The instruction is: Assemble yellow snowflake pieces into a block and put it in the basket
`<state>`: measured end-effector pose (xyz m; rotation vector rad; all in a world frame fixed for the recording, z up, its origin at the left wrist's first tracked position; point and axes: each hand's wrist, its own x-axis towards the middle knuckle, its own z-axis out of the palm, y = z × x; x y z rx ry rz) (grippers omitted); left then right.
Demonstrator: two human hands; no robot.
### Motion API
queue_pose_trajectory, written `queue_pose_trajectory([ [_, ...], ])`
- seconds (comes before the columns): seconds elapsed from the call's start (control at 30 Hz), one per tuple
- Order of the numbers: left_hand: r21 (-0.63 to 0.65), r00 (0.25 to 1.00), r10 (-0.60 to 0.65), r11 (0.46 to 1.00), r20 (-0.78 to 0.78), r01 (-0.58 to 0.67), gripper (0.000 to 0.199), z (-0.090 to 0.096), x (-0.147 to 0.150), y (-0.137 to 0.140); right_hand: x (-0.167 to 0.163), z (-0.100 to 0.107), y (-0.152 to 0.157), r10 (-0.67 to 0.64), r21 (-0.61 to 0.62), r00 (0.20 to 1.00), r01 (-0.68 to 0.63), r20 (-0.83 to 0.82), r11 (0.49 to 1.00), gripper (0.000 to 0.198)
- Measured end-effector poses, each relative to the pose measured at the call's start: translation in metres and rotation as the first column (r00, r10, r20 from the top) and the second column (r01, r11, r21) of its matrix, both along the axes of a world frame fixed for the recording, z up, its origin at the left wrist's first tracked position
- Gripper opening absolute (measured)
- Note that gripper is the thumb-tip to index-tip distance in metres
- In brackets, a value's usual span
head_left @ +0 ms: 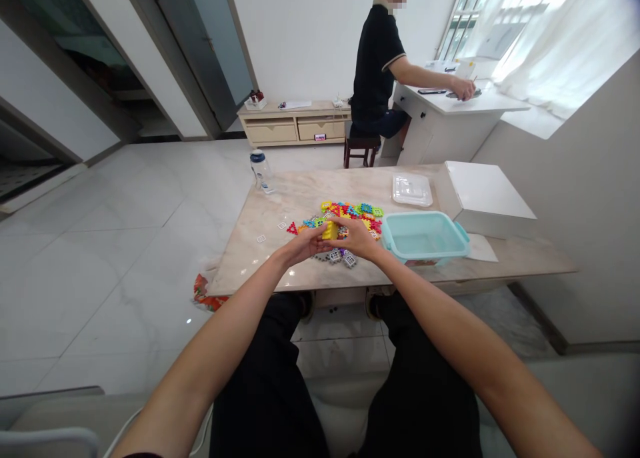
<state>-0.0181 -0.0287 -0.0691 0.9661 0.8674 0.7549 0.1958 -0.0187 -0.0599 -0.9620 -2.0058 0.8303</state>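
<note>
Between my two hands is a small yellow block made of toy building pieces (pixel 330 231), held over the table. My left hand (pixel 307 243) closes on its left side, with fingers underneath. My right hand (pixel 357 237) grips it from the right and above, thumb and fingers pressed to it. Behind and below the hands spreads a pile of colourful plastic building pieces (pixel 366 209) in red, blue, green and yellow. Several grey window-like pieces (pixel 335 257) lie just in front of it. The hands partly cover the block and the pile.
A light-blue plastic bin (pixel 425 253) stands right of the pile. Beyond are a clear plastic container (pixel 412 190) and a white box (pixel 487 191). A water bottle (pixel 261 171) stands at the far left table corner. Across the room, a person (pixel 375 58) sits at a white desk (pixel 465 101).
</note>
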Motion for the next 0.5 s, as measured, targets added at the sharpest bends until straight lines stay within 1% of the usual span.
queue_pose_trajectory([
  [0.07,-0.012,0.999,-0.018,1.0,0.032,0.018,0.048,-0.003,-0.001,0.001,0.001,0.002,-0.002,0.017,-0.005,1.0,-0.017,0.023,1.0,0.051],
  [0.17,-0.009,0.999,-0.034,0.999,0.013,0.034,0.049,-0.005,-0.001,0.002,0.002,0.0,-0.001,0.044,0.011,0.997,-0.044,0.067,0.999,0.054],
  [0.23,-0.002,0.999,-0.045,0.999,-0.001,0.045,0.052,-0.004,-0.001,0.001,0.003,-0.004,0.001,0.054,0.063,0.995,-0.059,0.079,0.996,0.056],
  [0.33,0.018,0.999,-0.041,0.999,0.002,0.041,0.054,0.001,0.001,-0.002,0.004,-0.011,0.003,0.072,0.173,0.995,-0.082,0.062,0.981,0.059],
  [0.43,0.042,1.0,0.002,0.999,0.026,-0.003,0.05,0.008,0.005,-0.005,0.003,-0.015,0.004,0.078,0.266,0.996,-0.086,0.042,0.96,0.06],
  [0.5,0.039,0.998,0.042,0.998,0.051,-0.044,0.048,0.011,0.007,-0.006,0.003,-0.014,0.003,0.057,0.296,0.998,-0.065,0.034,0.953,0.061],
])
